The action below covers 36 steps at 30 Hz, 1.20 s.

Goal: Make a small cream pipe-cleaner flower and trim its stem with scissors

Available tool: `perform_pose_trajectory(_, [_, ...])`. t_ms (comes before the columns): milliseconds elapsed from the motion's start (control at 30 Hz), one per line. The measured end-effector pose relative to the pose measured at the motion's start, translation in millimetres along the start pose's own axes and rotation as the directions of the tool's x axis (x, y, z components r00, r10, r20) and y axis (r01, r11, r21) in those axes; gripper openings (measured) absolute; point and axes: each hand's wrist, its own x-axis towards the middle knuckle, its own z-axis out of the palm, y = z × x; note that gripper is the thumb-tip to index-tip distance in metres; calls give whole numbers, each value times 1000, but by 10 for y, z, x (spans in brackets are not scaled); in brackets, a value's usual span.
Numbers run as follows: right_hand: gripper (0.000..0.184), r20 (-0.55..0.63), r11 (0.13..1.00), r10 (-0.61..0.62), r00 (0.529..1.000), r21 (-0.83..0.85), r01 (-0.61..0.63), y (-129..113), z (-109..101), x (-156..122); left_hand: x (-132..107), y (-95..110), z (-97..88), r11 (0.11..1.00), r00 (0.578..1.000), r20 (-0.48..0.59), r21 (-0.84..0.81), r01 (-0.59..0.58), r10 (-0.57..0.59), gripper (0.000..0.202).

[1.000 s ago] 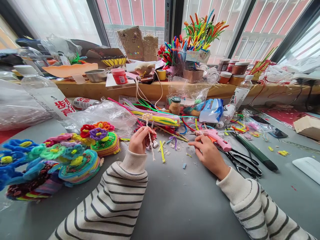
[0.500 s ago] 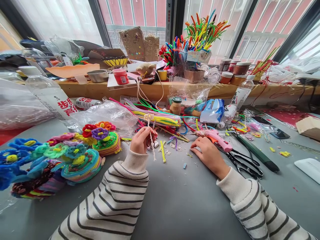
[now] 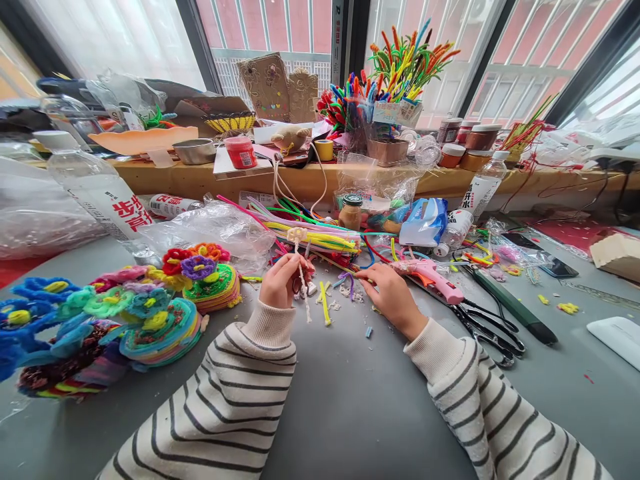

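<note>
My left hand (image 3: 281, 281) is closed around a cream pipe-cleaner flower (image 3: 299, 237), holding its thin stem upright above the grey table (image 3: 345, 400). My right hand (image 3: 391, 295) lies just right of it, fingers curled and tips down among small pipe-cleaner scraps (image 3: 345, 291); I cannot make out anything in them. A pink glue gun (image 3: 431, 275) rests on the table right behind the right hand. A yellow pipe-cleaner piece (image 3: 325, 303) lies between the hands.
Finished pipe-cleaner flower coasters (image 3: 150, 313) are piled at the left. A bundle of coloured pipe cleaners (image 3: 305, 230) lies behind the hands. Black scissors (image 3: 493, 331), a dark green tool (image 3: 513, 305), a water bottle (image 3: 95, 190) and a cluttered wooden sill (image 3: 310, 177) surround the work area.
My right hand has slid left, away from the glue gun and toward the scraps near the left hand. The left hand holds the flower in the same place.
</note>
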Motion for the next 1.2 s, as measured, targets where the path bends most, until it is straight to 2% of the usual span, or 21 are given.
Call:
perform_pose_trajectory(133, [23,44,996,83,996,-26,-82,-60,81,69,8,-12,-19,1000,1000,18,9,21,-22,17])
perform_pose_trajectory(267, [25,46,994,110,993,-23,-109,-94,133,95,-1,-11,29,1000,1000,-17,5,15,-15,17])
perform_pose_trajectory(433, [16,57,992,124,991,12,-125,-147,151,97,-9,-3,67,1000,999,-31,6,13,-13,17])
perform_pose_trajectory(600, [10,10,981,170,985,95,-170,-125,97,88,0,-20,31,1000,1000,-17,-17,2,-3,18])
perform_pose_trajectory(767, [21,-40,957,228,973,196,-216,-118,23,67,5,-40,-14,999,1000,24,-33,3,-2,16])
perform_pose_trajectory(900, [23,-38,915,271,962,321,-245,-128,15,47,14,-47,-34,999,999,36,-39,3,-1,16])
perform_pose_trajectory(1067, [8,-82,932,243,967,295,-209,-95,50,36,20,-45,-36,999,999,34,-51,13,-12,16])
perform_pose_trajectory(1200, [8,-62,953,131,989,282,-109,-112,62,34,15,-46,-29,999,1000,28,-44,9,-8,15])
